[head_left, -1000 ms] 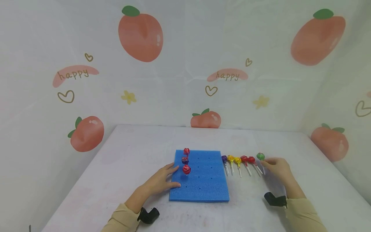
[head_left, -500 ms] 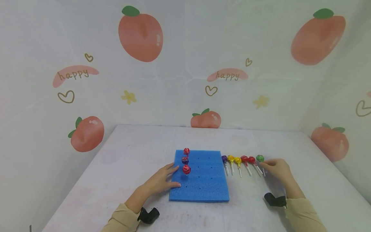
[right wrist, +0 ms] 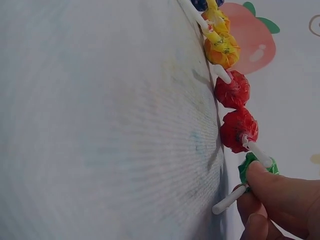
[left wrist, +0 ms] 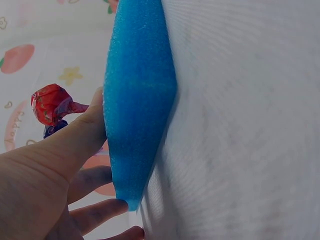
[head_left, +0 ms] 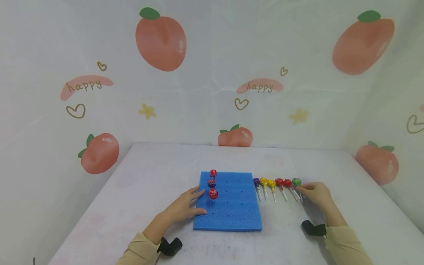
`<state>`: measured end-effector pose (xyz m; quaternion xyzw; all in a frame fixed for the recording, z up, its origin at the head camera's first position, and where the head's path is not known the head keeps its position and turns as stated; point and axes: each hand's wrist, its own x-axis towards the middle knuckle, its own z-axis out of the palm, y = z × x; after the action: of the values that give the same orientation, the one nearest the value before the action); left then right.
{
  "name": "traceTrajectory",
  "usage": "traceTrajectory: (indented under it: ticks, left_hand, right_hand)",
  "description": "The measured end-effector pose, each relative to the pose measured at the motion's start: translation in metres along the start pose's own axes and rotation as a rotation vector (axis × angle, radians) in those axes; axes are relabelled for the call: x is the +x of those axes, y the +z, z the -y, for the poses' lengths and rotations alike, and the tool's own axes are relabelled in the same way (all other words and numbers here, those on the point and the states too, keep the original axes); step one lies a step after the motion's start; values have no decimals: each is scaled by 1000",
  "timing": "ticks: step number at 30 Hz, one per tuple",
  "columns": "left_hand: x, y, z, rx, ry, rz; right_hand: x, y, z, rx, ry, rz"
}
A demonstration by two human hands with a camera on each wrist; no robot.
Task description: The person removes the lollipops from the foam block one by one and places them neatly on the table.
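My right hand [head_left: 317, 193] pinches a green-wrapped lollipop [head_left: 296, 182] just below its candy, at the right end of a row of lollipops. In the right wrist view its white stick [right wrist: 230, 199] points down toward the table, and a red lollipop [right wrist: 239, 131] is right beside it. My left hand [head_left: 181, 207] rests on the left edge of a blue foam board [head_left: 238, 219], thumb and fingers spread. Along the board's left side stand several lollipops with red and dark wrappers, the nearest a red one [head_left: 213, 194].
Between board and right hand, a purple lollipop [head_left: 256, 182], two yellow ones and two red ones lie in a row, sticks toward me. Small holes dot the board. A white cloth printed with peaches hangs behind the table [head_left: 159, 162].
My right hand has shifted slightly left with the green lollipop, bringing its candy lower and closer to the neighbouring red one. The left hand and the board have stayed put.
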<state>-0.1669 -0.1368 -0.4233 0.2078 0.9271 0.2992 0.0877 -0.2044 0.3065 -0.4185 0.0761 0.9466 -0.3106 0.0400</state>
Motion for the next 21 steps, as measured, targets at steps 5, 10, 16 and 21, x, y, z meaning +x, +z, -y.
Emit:
traceTrajectory:
  ticks: [5, 10, 16, 21]
  left_hand:
    - [-1, 0, 0, -1, 6, 1]
    - [-1, 0, 0, -1, 5, 3]
    - [0, 0, 1, 1, 8, 1]
    - [0, 0, 1, 5, 10, 1]
  right_hand:
    - [1, 0, -1, -2, -3, 2]
    - [1, 0, 0, 4, 14, 12]
    - [3, 1, 0, 10, 38, 20]
    - [4, 1, 0, 12, 58, 27]
